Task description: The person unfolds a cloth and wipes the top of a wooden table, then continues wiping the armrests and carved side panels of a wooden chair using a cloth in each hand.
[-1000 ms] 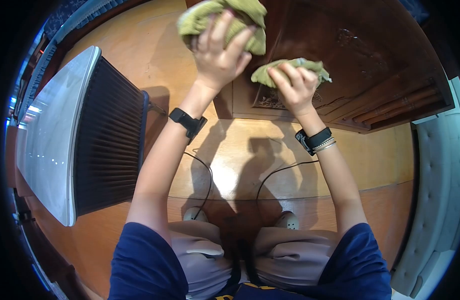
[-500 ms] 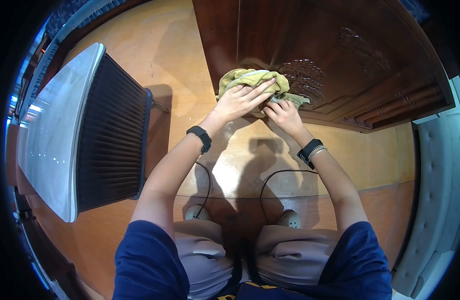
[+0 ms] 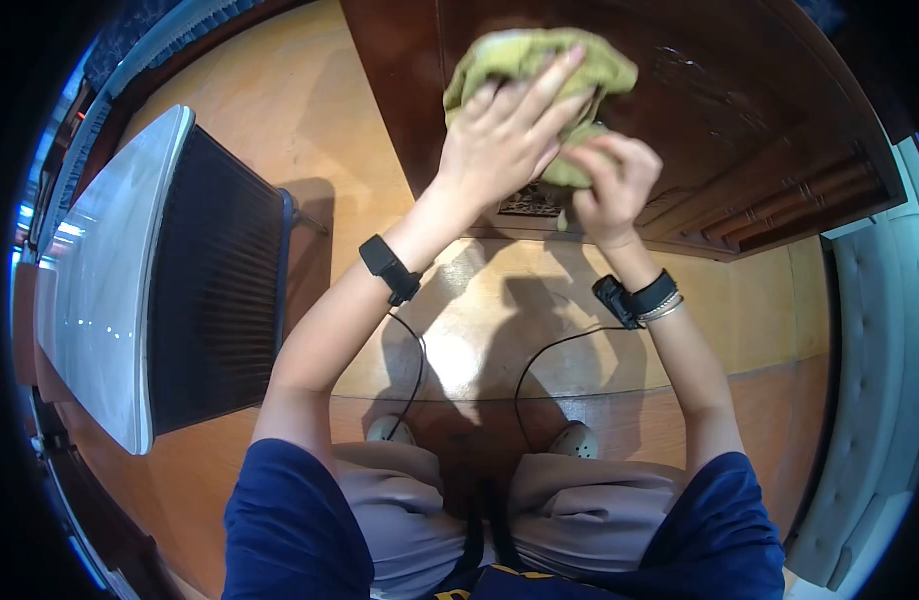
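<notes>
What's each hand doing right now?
Left hand: fingers spread, pressing the green cloth on the dark wooden cabinet.
Right hand: closed on the cloth's lower part.

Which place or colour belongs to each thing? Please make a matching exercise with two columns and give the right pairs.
Things:
1. cloth
2. wooden door
3. left hand
4. heater

Descriptions:
A. dark brown, carved
B. standing on the floor at the left
C. yellow-green, crumpled
D. spread flat over the cloth

Pairs: 1-C, 2-A, 3-D, 4-B
</notes>
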`<state>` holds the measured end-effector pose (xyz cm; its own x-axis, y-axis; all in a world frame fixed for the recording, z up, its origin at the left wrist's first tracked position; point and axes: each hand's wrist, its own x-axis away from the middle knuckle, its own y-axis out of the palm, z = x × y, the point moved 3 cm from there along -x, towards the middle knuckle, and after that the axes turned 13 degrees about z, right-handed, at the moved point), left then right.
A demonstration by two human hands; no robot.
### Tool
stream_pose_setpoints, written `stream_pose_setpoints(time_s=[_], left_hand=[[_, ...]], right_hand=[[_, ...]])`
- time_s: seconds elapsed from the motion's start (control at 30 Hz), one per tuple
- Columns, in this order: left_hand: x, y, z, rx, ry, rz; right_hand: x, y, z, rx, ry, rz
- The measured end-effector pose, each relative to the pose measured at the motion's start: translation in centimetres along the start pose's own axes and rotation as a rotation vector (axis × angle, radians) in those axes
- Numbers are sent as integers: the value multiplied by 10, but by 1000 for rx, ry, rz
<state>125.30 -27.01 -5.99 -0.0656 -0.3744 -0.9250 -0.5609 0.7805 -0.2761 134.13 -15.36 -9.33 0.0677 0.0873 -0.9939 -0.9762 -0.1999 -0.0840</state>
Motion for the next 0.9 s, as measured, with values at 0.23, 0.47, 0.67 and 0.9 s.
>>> stream_pose_setpoints(time_s=[0.23, 0.47, 0.67, 0.9], left_hand=[[-70, -16, -7, 182, -119, 143], [20, 36, 12, -114, 79, 66], [49, 39, 16, -58, 116, 16], [62, 35, 17, 77, 92, 60]], right_hand=[[-86, -22, 40, 178, 6, 448], [-10, 6, 50, 237, -114, 198], [20, 6, 45, 239, -103, 74], [47, 10, 37, 190, -56, 46]])
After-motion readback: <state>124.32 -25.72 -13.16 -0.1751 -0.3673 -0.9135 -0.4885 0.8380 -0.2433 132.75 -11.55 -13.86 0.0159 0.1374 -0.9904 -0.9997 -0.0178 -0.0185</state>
